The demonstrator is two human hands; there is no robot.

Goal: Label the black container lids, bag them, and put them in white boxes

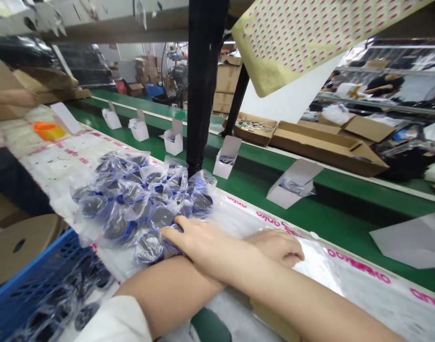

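Observation:
My forearms cross over the table's edge. My right hand [198, 242] reaches left, fingers stretched out, and its fingertips touch the near edge of a pile of several round dark discs with blue rims, each in a clear plastic bag [139, 199]. My left hand [279, 247], on a white-sleeved arm, lies under the right forearm. Its fingers are curled down against a clear plastic sheet with pink print [345, 280]. What they hold, if anything, is hidden.
A green conveyor belt [338, 213] carries several small open white boxes [292, 183]. A black post [203, 85] stands behind the pile. A blue crate [32, 289] with more bagged discs sits at lower left. Cardboard trays [327, 142] lie beyond the belt. Another person's arm [10, 97] shows at far left.

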